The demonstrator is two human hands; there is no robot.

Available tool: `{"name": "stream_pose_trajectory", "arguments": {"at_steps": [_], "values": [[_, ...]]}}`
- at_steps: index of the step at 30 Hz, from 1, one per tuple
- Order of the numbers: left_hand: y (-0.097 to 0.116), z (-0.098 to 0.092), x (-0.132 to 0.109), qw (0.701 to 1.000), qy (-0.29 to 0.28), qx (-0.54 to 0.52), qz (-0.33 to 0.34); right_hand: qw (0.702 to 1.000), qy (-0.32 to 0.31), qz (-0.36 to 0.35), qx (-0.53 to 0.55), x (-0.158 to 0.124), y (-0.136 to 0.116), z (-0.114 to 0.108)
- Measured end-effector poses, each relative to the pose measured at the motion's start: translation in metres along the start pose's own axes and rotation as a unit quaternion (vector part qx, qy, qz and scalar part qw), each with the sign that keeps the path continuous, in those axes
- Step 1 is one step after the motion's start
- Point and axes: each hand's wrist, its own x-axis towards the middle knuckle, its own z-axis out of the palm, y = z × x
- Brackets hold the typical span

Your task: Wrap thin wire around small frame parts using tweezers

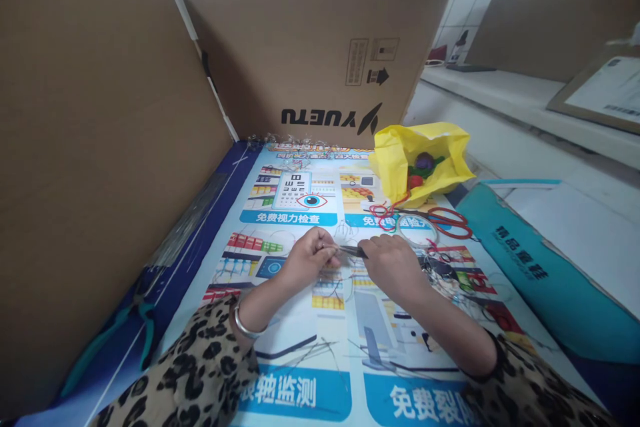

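My left hand [313, 257] is closed, its thumb and fingertips pinching a thin wire [336, 247]. From the right, my right hand [393, 263] grips slender-jawed pliers [354, 251], whose tips point left and meet the wire by my left fingertips. The handles are mostly hidden in my right palm. Just beyond the hands lie bent wire pieces [345, 228]. Loose straight wires [320, 350] are scattered on the printed sheet nearer to me. Beside my right wrist is a tangle of wire [443, 277].
A yellow bag [450, 153] with yarn balls stands at the back right, red-handled scissors [450, 221] in front. Teal-handled pliers [145, 320] and a wire bundle [193, 223] lie left. Cardboard panels [300, 47] wall the left and back; a teal box [545, 273] stands right.
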Motion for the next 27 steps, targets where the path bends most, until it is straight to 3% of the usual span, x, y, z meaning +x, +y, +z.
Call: {"name": "stream_pose_trajectory", "arguments": {"at_steps": [5, 10, 21, 27], "values": [[0.003, -0.002, 0.0, 0.998, -0.043, -0.046, 0.021, 0.998, 0.06, 0.001, 0.036, 0.002, 0.007, 0.004], [0.005, -0.002, -0.002, 0.998, -0.052, -0.027, 0.02, 0.997, 0.072, -0.029, 0.023, 0.001, 0.009, -0.001], [-0.002, -0.002, 0.0, 0.998, -0.057, -0.012, 0.005, 0.996, 0.002, -0.084, -0.026, 0.003, 0.015, -0.012], [-0.001, 0.0, -0.003, 0.998, -0.05, 0.048, 0.011, 0.994, -0.002, -0.105, -0.024, 0.003, 0.015, -0.01]]}}
